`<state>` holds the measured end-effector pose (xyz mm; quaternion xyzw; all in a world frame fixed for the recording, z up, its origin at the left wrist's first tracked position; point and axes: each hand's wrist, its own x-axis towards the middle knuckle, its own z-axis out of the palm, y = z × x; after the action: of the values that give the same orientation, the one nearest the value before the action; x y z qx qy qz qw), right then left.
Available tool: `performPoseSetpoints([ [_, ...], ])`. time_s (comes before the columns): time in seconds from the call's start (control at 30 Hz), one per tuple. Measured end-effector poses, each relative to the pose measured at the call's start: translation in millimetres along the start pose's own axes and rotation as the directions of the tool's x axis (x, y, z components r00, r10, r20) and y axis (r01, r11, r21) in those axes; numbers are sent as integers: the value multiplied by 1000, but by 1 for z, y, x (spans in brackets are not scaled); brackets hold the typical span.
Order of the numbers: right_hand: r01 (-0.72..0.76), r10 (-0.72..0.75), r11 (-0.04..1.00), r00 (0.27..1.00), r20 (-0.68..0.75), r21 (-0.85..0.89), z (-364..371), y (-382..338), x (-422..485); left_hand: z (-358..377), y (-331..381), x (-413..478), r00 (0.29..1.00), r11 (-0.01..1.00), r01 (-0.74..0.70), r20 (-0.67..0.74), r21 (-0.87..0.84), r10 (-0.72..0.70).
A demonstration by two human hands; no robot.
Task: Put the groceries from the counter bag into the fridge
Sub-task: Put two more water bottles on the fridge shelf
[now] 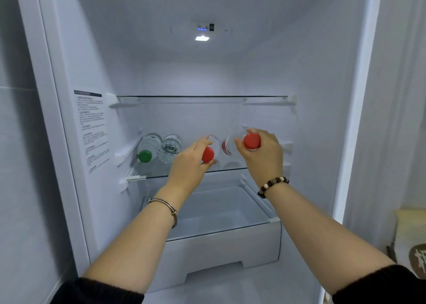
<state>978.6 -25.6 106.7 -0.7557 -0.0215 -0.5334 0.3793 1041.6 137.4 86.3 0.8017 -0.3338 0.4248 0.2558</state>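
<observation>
Reaching into the open fridge (96, 50), the left hand (191, 163) grips one red-capped water bottle (208, 154) lying on the middle glass shelf (149, 170). The right hand (264, 154) grips a second red-capped bottle (251, 141) just beside it; its red label is unreadable. A green-capped bottle (147, 150) lies further left. The wall sticker (93, 128) has print too small to read.

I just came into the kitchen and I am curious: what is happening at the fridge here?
A person is loading bottles onto the glass shelf of the open fridge. The left hand grips one red-capped bottle low at the shelf; the right hand holds a second red-capped bottle slightly higher beside it. A green-capped bottle and a clear bottle already lie on their sides at the shelf's left.
</observation>
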Motion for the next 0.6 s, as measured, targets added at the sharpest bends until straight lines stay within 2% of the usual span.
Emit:
performPoseSetpoints([
  [0.13, -65, 72, 996, 988, 135, -56, 10, 15, -7, 7, -8, -5, 995, 995, 94, 27, 18, -94],
  [0.27, -63, 75, 995, 983, 167, -75, 18, 23, -14, 11, -14, -7, 994, 991, 113, 6, 76, -113],
  [0.4, -53, 76, 992, 974, 214, -111, 28, 29, -21, 11, -14, -4, 988, 977, 141, 41, 160, -150],
  [0.6, -135, 171, 980, 944, 283, -145, 38, 34, -13, 8, -27, 2, 993, 965, -76, 105, 250, 51],
])
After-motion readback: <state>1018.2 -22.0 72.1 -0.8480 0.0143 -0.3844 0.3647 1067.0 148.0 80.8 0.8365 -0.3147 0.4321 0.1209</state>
